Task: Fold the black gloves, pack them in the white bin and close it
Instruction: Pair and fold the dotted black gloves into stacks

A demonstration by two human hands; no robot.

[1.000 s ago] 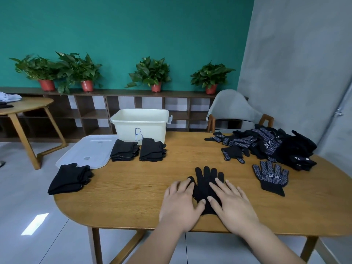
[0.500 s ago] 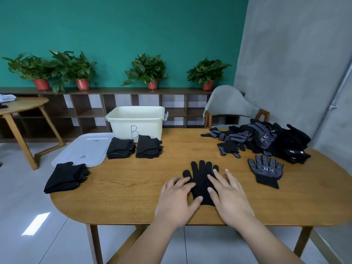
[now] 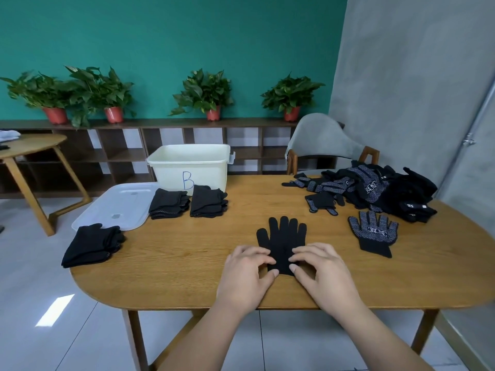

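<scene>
Pinching black glove (image 3: 284,236) cuff, left hand (image 3: 245,277), right hand (image 3: 324,274), front of white bin (image 3: 206,170); lift evenly, fold toward tips tbh.

Palms down: left hand (image 3: 245,277), right hand (image 3: 322,274), curled fingers pinching black glove (image 3: 284,236) cuff.

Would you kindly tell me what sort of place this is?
Probably an office lounge or studio room: a long cubby shelf with potted plants, a teal wall, and a wooden table beside a grey chair.
</scene>
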